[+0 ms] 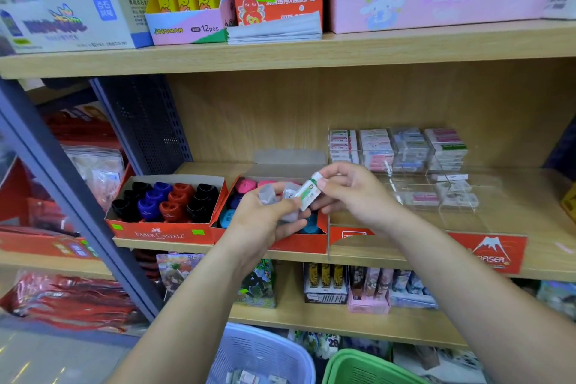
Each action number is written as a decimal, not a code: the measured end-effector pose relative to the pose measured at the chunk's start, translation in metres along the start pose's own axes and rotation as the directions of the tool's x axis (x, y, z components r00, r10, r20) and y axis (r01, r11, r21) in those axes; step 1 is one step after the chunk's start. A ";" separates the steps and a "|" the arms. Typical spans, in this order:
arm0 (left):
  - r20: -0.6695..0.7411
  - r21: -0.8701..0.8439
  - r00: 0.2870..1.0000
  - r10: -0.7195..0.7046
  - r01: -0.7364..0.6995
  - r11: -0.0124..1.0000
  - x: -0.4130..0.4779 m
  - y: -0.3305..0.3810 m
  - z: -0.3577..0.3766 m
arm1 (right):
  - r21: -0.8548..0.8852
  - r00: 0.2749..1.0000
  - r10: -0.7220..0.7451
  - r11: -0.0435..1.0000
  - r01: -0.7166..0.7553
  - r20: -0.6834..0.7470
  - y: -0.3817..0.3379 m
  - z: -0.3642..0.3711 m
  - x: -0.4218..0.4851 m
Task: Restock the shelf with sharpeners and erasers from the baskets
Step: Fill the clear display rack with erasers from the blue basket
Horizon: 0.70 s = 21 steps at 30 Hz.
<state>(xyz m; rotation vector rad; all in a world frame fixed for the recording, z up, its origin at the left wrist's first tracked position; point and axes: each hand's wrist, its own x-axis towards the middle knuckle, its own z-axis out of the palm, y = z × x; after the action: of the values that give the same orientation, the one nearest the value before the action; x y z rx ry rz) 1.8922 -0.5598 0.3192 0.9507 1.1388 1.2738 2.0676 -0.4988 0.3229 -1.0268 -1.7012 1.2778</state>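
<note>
Wooden shelving faces us; its middle shelf point(548, 246) carries a red sharpener box point(165, 232) and clear eraser tray point(452, 215) — before it our right hand point(352, 196) pinches one eraser point(308, 193), our left hand point(261, 221) grips several erasers point(290, 193).

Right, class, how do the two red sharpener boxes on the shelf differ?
The left box holds black, blue and red sharpeners; the right box holds pink and teal ones. The left box is in full view; the left hand hides part of the right box. Both are red, open and side by side.

pink display box point(436, 6), red packets point(68, 305)
</note>
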 end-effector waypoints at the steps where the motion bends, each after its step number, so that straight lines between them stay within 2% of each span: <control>1: -0.012 -0.003 1.000 -0.014 0.014 1.000 -0.001 -0.001 0.000 | 0.025 1.000 0.005 1.000 -0.005 -0.031 0.000 -0.001 -0.002; 5: -0.043 0.055 0.999 -0.016 0.018 0.998 -0.003 -0.002 -0.002 | 0.093 0.986 0.037 0.995 -0.022 -0.163 0.000 -0.017 -0.007; 10: -0.021 0.107 1.000 -0.003 0.005 0.994 -0.004 -0.001 -0.005 | -0.069 0.945 0.036 0.996 -0.062 -0.326 0.008 -0.050 0.009; 14: -0.031 0.118 1.000 0.001 0.003 0.993 -0.002 -0.002 -0.006 | -0.118 0.943 0.064 0.987 -0.108 -0.326 0.012 -0.061 0.028; 18: -0.048 0.127 0.999 -0.002 0.008 0.992 0.002 -0.003 -0.007 | -0.330 0.948 0.009 0.936 -0.120 -0.319 0.017 -0.060 0.042; 21: -0.061 0.093 0.998 -0.013 0.018 0.995 0.005 -0.003 -0.008 | -0.580 0.966 -0.064 0.809 -0.095 -0.249 0.019 -0.058 0.048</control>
<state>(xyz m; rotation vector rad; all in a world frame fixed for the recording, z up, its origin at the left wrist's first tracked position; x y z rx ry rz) 1.8845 -0.5552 0.3136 0.9759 1.2601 1.2528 2.1045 -0.4304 0.3212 -1.4916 -1.9221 0.5717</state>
